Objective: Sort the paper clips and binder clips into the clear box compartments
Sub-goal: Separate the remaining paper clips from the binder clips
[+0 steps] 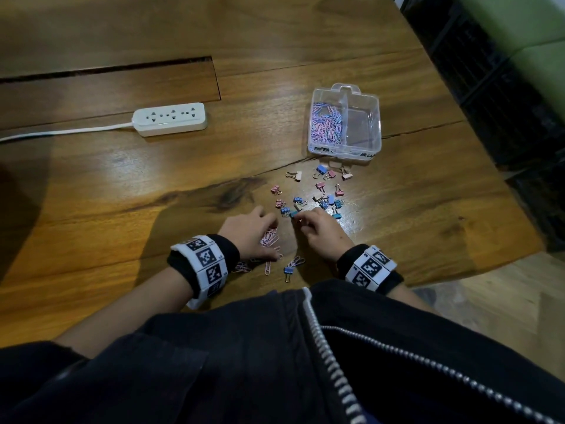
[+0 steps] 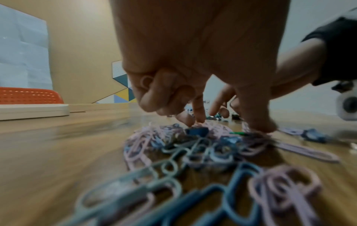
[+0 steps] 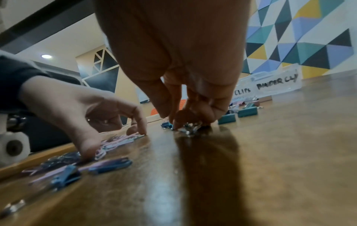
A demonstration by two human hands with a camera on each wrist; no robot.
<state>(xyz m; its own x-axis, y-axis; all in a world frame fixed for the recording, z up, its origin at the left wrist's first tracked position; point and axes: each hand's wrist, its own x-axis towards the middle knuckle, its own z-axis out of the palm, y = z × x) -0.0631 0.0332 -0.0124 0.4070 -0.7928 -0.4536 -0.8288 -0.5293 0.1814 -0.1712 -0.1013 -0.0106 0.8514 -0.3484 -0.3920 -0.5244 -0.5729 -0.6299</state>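
At frame centre on the glossy wooden tabletop [image 1: 122, 185], the left hand [image 1: 249, 234] rakes curled fingers over wiry pastel paper clips [image 1: 270, 240] while the right hand [image 1: 321, 231] pinches a small teal metal binder clip [image 1: 294, 214].

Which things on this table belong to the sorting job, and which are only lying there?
Belong to the job:
clear box
paper clips under the left hand
binder clips near the right hand

Only lying about:
power strip

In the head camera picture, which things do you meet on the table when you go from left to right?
White cable → power strip → left hand → right hand → clear box.
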